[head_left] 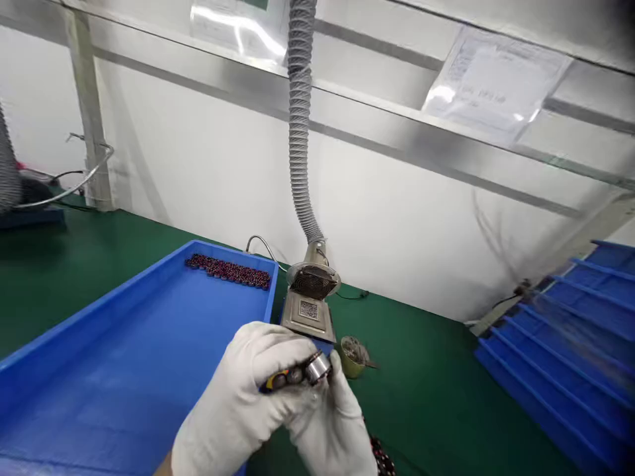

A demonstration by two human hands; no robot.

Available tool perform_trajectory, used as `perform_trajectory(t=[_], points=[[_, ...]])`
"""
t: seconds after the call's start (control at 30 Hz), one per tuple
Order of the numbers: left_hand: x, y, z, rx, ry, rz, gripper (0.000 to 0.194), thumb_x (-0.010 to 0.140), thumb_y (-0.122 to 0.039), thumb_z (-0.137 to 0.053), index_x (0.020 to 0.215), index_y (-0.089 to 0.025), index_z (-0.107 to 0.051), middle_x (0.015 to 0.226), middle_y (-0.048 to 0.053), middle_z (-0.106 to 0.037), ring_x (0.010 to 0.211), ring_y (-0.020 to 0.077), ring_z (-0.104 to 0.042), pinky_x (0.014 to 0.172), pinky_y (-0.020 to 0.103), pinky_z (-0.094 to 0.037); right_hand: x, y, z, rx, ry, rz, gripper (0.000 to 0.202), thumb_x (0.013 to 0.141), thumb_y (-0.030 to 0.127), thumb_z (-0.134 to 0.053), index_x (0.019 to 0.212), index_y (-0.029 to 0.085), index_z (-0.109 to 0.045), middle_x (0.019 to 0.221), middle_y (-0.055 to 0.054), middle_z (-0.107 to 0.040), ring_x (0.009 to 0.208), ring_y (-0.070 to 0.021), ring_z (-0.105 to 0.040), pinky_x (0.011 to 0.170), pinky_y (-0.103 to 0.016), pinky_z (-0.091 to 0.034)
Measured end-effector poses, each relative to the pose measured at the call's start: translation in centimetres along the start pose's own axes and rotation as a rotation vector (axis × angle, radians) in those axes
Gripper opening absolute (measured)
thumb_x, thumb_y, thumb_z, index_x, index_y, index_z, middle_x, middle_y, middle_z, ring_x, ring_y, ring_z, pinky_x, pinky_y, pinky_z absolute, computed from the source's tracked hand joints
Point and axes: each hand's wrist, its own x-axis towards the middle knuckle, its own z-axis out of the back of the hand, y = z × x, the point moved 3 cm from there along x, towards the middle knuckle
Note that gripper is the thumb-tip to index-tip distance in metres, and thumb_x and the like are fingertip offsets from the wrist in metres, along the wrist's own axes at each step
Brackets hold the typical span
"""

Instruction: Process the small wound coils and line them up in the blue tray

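My left hand (243, 396), in a white glove, is closed around a dark piece with a yellow and black end (276, 381). Its kind I cannot make out. Right against that piece sits a small silver metal cylinder (318, 367) with a dark rim. My right hand (337, 423), gloved too, has its fingertips closed on the cylinder's right side; its lower fingers are partly hidden behind the left hand. Just beyond both hands stands a solder pot (310, 317) with a square, grainy metal top. A fume hood (313, 274) is set above it.
A blue tray (124, 291) at the left holds rows of small dark red parts (228, 271). A small cup (351, 360) of grey material stands right of the pot. More dark parts (381, 456) lie by my right wrist. Stacked blue trays (560, 350) stand far right.
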Motion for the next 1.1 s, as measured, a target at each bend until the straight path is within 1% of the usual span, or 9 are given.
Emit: perform_trajectory(t=[0.17, 0.3, 0.43, 0.57, 0.67, 0.73, 0.8, 0.97, 1.1], points=[[-0.3, 0.5, -0.1, -0.324, -0.024, 0.314, 0.012, 0.073, -0.032, -0.070, 0.082, -0.025, -0.072, 0.086, 0.002, -0.070, 0.082, 0.0173, -0.064, 0.073, 0.023, -0.050, 0.1, -0.3, -0.4, -0.075, 0.012, -0.018, 0.015, 0.076, 0.022, -0.069, 0.091, 0.019, -0.068, 0.082, 0.000, -0.073, 0.071, -0.0098, -0.067, 0.073, -0.025, -0.054], [-0.9, 1.4, -0.5, -0.706, -0.181, 0.617, 0.011, 0.072, -0.029, -0.071, 0.063, -0.022, -0.070, 0.073, -0.001, -0.069, 0.069, 0.0123, -0.064, 0.064, 0.016, -0.051, 0.0, -0.5, -0.9, -0.194, 0.056, -0.025, 0.024, 0.070, 0.024, -0.074, 0.091, 0.018, -0.066, 0.078, -0.002, -0.072, 0.069, -0.0132, -0.069, 0.067, -0.025, -0.055], [-0.7, 1.5, 1.1, -0.720, -0.411, 0.610, 0.005, 0.069, -0.028, -0.073, 0.066, -0.025, -0.071, 0.075, -0.004, -0.071, 0.075, 0.0115, -0.065, 0.073, 0.014, -0.050, -0.3, -0.3, -0.8, -0.235, 0.061, -0.060, 0.021, 0.070, 0.025, -0.075, 0.087, 0.020, -0.064, 0.081, -0.002, -0.071, 0.069, -0.0123, -0.069, 0.062, -0.022, -0.053], [-0.2, 0.5, 0.8, -0.585, -0.100, 0.703, 0.016, 0.060, -0.011, -0.074, 0.071, -0.023, -0.074, 0.083, 0.000, -0.072, 0.077, 0.0147, -0.066, 0.069, 0.014, -0.051, -0.3, 0.0, -0.6, -0.206, 0.085, -0.012, 0.016, 0.072, 0.023, -0.072, 0.086, 0.022, -0.064, 0.080, 0.001, -0.071, 0.069, -0.0095, -0.068, 0.065, -0.021, -0.053], [-0.5, 0.0, 0.6, -0.589, -0.192, 0.654, 0.015, 0.064, -0.009, -0.069, 0.061, -0.024, -0.072, 0.072, -0.002, -0.069, 0.069, 0.0112, -0.064, 0.063, 0.013, -0.050, -0.2, 0.0, -0.4, -0.235, 0.040, 0.026, 0.020, 0.068, 0.024, -0.076, 0.085, 0.021, -0.064, 0.080, 0.001, -0.070, 0.070, -0.0095, -0.067, 0.069, -0.021, -0.052], [-0.8, 0.0, 1.0, -0.602, -0.332, 0.590, 0.015, 0.065, -0.013, -0.071, 0.063, -0.027, -0.071, 0.072, -0.005, -0.069, 0.074, 0.0107, -0.064, 0.068, 0.013, -0.050, -0.1, 0.1, -0.2, -0.263, -0.001, 0.017, 0.025, 0.065, 0.025, -0.078, 0.085, 0.021, -0.064, 0.081, 0.001, -0.070, 0.071, -0.0097, -0.067, 0.068, -0.021, -0.052], [-1.0, 0.2, 1.5, -0.557, -0.373, 0.595, 0.015, 0.065, -0.016, -0.072, 0.069, -0.031, -0.072, 0.079, -0.006, -0.070, 0.083, 0.0112, -0.064, 0.075, 0.013, -0.049, -0.2, 0.2, -0.2, -0.269, -0.009, 0.004, 0.027, 0.064, 0.027, -0.079, 0.086, 0.020, -0.065, 0.081, 0.000, -0.070, 0.070, -0.0097, -0.066, 0.067, -0.020, -0.052], [0.0, 0.2, 0.7, -0.491, 0.031, 0.659, 0.019, 0.065, -0.008, -0.066, 0.072, -0.024, -0.072, 0.085, 0.000, -0.069, 0.082, 0.0160, -0.064, 0.069, 0.019, -0.050, -0.4, 0.4, -0.2, -0.284, -0.011, 0.066, 0.025, 0.066, 0.027, -0.077, 0.089, 0.023, -0.067, 0.083, -0.001, -0.070, 0.073, -0.0119, -0.067, 0.070, -0.026, -0.054], [-0.3, -0.1, 0.4, -0.554, -0.018, 0.540, 0.016, 0.070, -0.007, -0.061, 0.065, -0.021, -0.068, 0.077, 0.000, -0.064, 0.077, 0.0163, -0.062, 0.068, 0.023, -0.050, -0.6, 0.7, -0.4, -0.410, -0.065, 0.156, 0.035, 0.058, 0.029, -0.082, 0.089, 0.022, -0.066, 0.086, -0.002, -0.069, 0.072, -0.0147, -0.066, 0.070, -0.030, -0.055]])
